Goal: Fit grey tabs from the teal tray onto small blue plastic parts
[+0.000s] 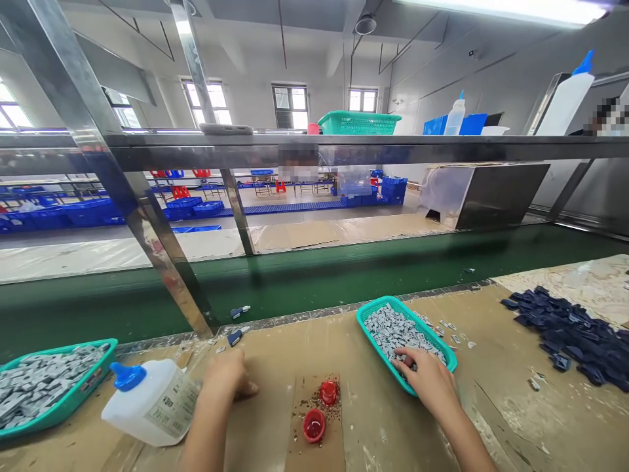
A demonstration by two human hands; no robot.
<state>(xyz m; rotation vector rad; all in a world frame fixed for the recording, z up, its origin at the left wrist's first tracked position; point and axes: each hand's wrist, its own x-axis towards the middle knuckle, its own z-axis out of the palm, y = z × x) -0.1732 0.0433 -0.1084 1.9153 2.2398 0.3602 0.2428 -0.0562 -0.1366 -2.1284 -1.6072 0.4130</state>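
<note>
My right hand reaches into a teal basket full of small grey parts; its fingers curl down among them, and what they pinch is hidden. My left hand rests on the brown cardboard-covered bench as a loose fist, beside a white squeeze bottle with a blue cap lying on its side. Between my hands lie two small red caps on a strip of cardboard.
A second teal basket of grey parts sits at the far left. A heap of dark blue parts lies at the right. A green conveyor belt runs behind the bench, under a steel frame with a shelf holding bottles and a basket.
</note>
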